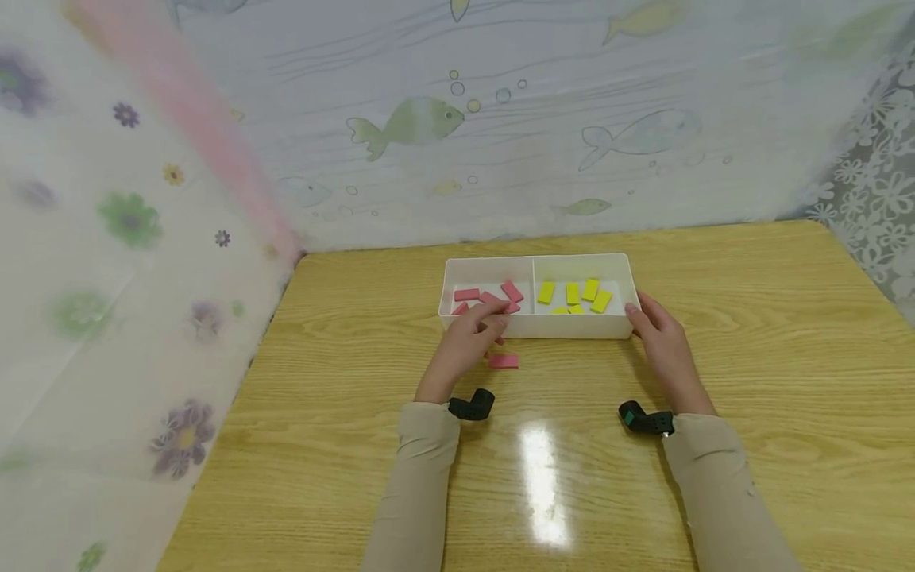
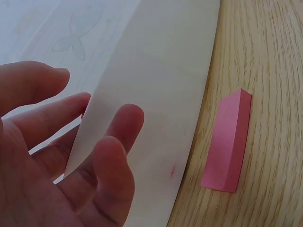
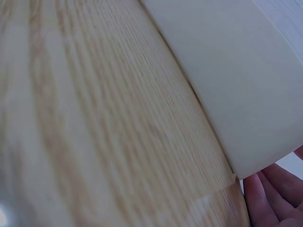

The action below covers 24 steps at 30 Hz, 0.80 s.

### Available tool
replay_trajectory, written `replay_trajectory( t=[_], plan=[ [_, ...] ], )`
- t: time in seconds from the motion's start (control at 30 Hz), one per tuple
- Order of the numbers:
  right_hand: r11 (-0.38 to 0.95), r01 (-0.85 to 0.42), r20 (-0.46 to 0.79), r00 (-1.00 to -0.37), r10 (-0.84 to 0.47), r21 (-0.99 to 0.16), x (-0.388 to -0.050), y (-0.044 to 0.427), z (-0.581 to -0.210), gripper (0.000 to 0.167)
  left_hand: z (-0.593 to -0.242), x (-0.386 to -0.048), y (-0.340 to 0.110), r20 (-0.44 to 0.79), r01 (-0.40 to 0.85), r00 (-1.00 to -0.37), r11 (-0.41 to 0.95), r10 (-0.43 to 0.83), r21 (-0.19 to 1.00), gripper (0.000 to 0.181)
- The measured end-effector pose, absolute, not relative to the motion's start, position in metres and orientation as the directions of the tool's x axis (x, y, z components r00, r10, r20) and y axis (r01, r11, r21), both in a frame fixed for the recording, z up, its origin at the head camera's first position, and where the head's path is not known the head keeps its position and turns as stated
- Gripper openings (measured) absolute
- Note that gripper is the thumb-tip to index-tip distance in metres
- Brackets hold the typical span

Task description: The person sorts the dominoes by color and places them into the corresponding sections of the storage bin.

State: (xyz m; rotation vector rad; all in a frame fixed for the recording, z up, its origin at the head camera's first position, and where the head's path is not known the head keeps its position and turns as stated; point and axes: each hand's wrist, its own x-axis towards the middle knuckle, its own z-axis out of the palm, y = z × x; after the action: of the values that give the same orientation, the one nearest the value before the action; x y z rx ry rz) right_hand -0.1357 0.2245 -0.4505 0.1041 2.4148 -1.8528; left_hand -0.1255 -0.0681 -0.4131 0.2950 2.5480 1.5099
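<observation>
A white two-compartment box [image 1: 565, 326] stands on the table, with several pink blocks [image 1: 467, 295] in its left part and several yellow blocks [image 1: 573, 294] in its right part. My left hand [image 1: 463, 348] reaches over the front wall into the pink side. In the left wrist view its fingers straddle that wall, some inside and some outside, and nothing shows between thumb and fingers. One loose pink block [image 2: 226, 144] lies on the table just in front of the box. At the right end, my right hand [image 1: 661, 338] holds the box by its front corner; its fingers are partly hidden.
The wooden table [image 1: 343, 445] runs back to a curtain [image 1: 515, 191] printed with fish, with a flowered sheet [image 1: 129, 302] along its left side. Black wrist cameras [image 1: 473, 405] sit on both wrists. A bright reflection lies on the tabletop between the forearms.
</observation>
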Motion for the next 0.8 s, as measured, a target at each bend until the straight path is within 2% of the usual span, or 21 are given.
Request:
replay_trajectory(
  t=[0.53, 0.8],
  plan=[
    [0.252, 0.093, -0.099, -0.995, -0.01, -0.963, -0.1368, 0.2253, -0.4508, 0.068, -0.4135, -0.1262, -0.0654, -0.045, 0.121, -0.957, 0.536, 0.286, 0.835, 0.042],
    [0.243, 0.103, -0.11, -0.994, -0.014, -0.964, -0.1375, 0.2256, -0.4508, 0.068, -0.4136, -0.1272, -0.066, -0.071, 0.097, -0.956, 0.537, 0.283, 0.838, 0.047]
  ],
)
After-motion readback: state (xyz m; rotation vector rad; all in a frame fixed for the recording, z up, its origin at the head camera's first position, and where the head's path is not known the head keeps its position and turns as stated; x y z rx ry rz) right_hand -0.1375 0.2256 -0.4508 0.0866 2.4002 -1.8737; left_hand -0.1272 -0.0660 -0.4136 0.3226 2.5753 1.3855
